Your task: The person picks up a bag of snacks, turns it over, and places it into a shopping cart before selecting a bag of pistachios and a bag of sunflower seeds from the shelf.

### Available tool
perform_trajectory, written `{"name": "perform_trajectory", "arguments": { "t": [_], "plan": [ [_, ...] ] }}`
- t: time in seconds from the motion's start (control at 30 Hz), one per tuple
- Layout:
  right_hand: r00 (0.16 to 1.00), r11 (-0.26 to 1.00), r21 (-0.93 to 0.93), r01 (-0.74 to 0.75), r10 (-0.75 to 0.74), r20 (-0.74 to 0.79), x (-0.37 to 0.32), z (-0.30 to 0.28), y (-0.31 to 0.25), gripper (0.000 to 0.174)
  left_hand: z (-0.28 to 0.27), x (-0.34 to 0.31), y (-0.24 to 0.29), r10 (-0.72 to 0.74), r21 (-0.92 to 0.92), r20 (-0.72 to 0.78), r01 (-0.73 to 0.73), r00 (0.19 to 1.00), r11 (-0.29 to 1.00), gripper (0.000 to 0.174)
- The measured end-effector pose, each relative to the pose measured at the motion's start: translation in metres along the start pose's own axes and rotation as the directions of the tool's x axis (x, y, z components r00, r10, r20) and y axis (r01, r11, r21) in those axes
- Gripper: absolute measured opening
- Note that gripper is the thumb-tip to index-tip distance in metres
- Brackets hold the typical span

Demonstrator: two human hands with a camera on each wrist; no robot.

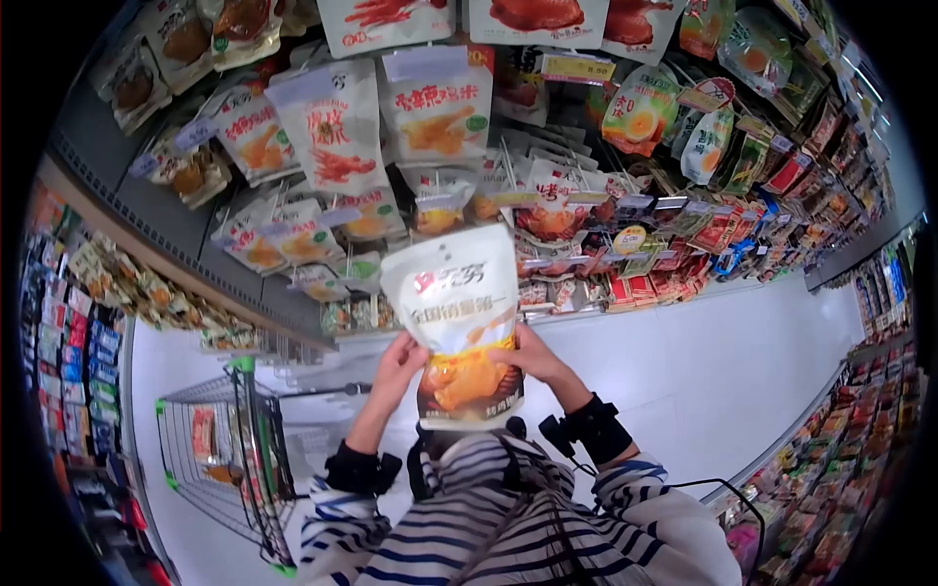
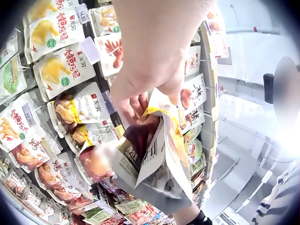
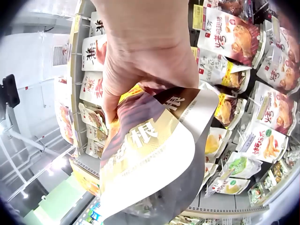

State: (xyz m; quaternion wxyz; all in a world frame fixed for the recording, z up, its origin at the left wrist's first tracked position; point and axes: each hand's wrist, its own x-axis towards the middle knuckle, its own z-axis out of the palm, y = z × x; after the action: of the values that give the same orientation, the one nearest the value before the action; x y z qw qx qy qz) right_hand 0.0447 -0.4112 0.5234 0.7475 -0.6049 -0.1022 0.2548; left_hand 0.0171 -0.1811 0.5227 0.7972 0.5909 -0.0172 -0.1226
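A large white pouch (image 1: 454, 322) with a chicken picture on its lower part is held upright between both hands in the head view. The left hand (image 1: 399, 366) grips its left edge, thumb on the front, and the right hand (image 1: 537, 359) grips its right edge the same way. In the left wrist view the left hand (image 2: 152, 70) pinches the pouch (image 2: 164, 164), whose bottom opens out toward the camera. The right wrist view has the right hand (image 3: 150, 56) curled round the pouch (image 3: 150, 150); some fingers are hidden behind it.
Hanging snack packets (image 1: 440, 103) fill the rack ahead, beyond the pouch. A wire shopping cart (image 1: 230, 449) with packets inside stands at lower left on the pale floor (image 1: 664, 361). More stocked shelves (image 1: 831, 469) line the right side and the far left.
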Motion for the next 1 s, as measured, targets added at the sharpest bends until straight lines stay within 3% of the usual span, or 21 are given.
{"name": "perform_trajectory", "arguments": {
  "t": [0.17, 0.43, 0.53, 0.57, 0.67, 0.77, 0.87, 1.0],
  "plan": [
    [0.998, 0.998, -0.037, 0.042, -0.044, -0.055, -0.047, -0.048, -0.020, 0.048, 0.060, 0.012, 0.009, 0.091, 0.056, 0.072, -0.095, 0.993, 0.994, 0.039],
    [0.998, 0.991, -0.121, 0.056, -0.056, 0.007, -0.103, -0.115, -0.015, 0.051, 0.131, 0.029, 0.007, 0.286, 0.026, -0.190, -0.286, 0.939, 0.958, 0.037],
    [0.999, 0.981, -0.191, 0.044, -0.041, 0.021, -0.118, -0.127, -0.012, 0.051, 0.147, 0.035, 0.012, 0.373, 0.161, -0.138, -0.351, 0.917, 0.922, 0.041],
    [0.999, 0.977, -0.211, 0.032, -0.030, 0.015, -0.122, -0.130, -0.012, 0.051, 0.153, 0.034, 0.015, 0.310, 0.146, -0.129, -0.291, 0.942, 0.946, 0.044],
    [0.998, 0.981, -0.183, 0.059, -0.055, 0.024, -0.132, -0.138, -0.012, 0.052, 0.161, 0.038, 0.014, 0.321, 0.204, 0.002, -0.315, 0.947, 0.927, 0.038],
    [1.000, 0.974, -0.224, 0.024, -0.021, 0.012, -0.138, -0.144, -0.015, 0.054, 0.173, 0.039, 0.029, 0.448, 0.570, 0.119, -0.431, 0.886, 0.700, 0.029],
    [1.000, 0.970, -0.243, 0.019, -0.020, -0.001, -0.137, -0.151, -0.009, 0.056, 0.184, 0.044, 0.041, 0.431, 0.715, 0.210, -0.439, 0.877, 0.544, 0.024],
    [1.000, 0.950, -0.312, -0.011, 0.006, -0.017, -0.126, -0.148, -0.012, 0.057, 0.191, 0.058, 0.037, 0.362, 0.661, 0.210, -0.405, 0.908, 0.632, 0.021]
  ]
}}
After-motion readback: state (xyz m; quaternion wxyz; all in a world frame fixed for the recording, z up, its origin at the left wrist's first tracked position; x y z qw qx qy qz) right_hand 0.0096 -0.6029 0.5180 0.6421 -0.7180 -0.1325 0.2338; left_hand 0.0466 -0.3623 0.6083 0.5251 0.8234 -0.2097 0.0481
